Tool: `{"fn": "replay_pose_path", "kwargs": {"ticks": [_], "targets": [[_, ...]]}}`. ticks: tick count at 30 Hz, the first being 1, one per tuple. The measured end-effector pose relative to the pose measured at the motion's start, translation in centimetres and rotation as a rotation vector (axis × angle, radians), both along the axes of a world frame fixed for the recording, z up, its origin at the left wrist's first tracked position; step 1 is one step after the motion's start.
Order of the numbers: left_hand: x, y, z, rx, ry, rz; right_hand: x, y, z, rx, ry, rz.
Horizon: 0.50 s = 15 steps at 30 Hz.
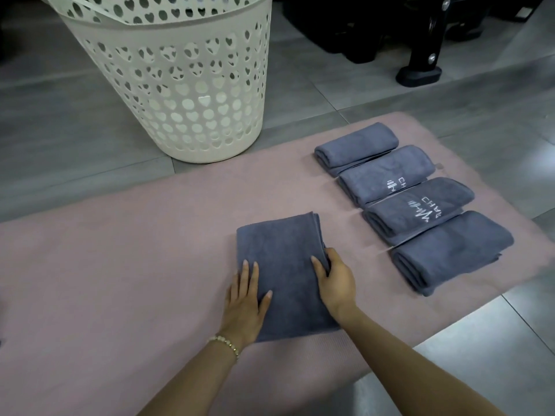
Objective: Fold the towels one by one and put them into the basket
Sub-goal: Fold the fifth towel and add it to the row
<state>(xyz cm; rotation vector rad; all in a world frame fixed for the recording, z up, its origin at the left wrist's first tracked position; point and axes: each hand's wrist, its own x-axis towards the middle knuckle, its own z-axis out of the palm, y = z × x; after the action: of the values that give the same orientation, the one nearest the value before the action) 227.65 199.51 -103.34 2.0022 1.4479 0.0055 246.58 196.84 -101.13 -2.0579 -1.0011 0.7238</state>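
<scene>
Head view: the grey towel point(285, 265) is lying half-folded near the middle of the pink mat point(120, 265). The left hand point(244, 307) is pressing flat on the towel's left edge with its fingers straight and spread a little. The right hand point(335, 280) is pinching the towel's right edge, with the thumb lying on top and the fingers tucking under the layers. A bead bracelet point(225, 345) is sitting on the left wrist. To the right, four folded towels point(420, 211) are lying side by side in a row on the same mat. The cream basket point(186, 94) with heart holes is standing on the grey floor point(60, 115), just past the mat's far edge.
</scene>
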Motion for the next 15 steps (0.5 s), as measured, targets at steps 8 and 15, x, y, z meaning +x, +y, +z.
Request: {"fn": "replay_pose_path", "kwargs": {"ticks": [8,15], "targets": [[1.7,0.1,-0.7,-0.01,0.135,-0.021,2.4,-0.9,-1.6,-0.313,-0.058,-0.007],[3.1,3.5,0.4,-0.098,-0.383,0.511,3.5,-2.0,-1.2,-0.52,-0.022,0.139]]}}
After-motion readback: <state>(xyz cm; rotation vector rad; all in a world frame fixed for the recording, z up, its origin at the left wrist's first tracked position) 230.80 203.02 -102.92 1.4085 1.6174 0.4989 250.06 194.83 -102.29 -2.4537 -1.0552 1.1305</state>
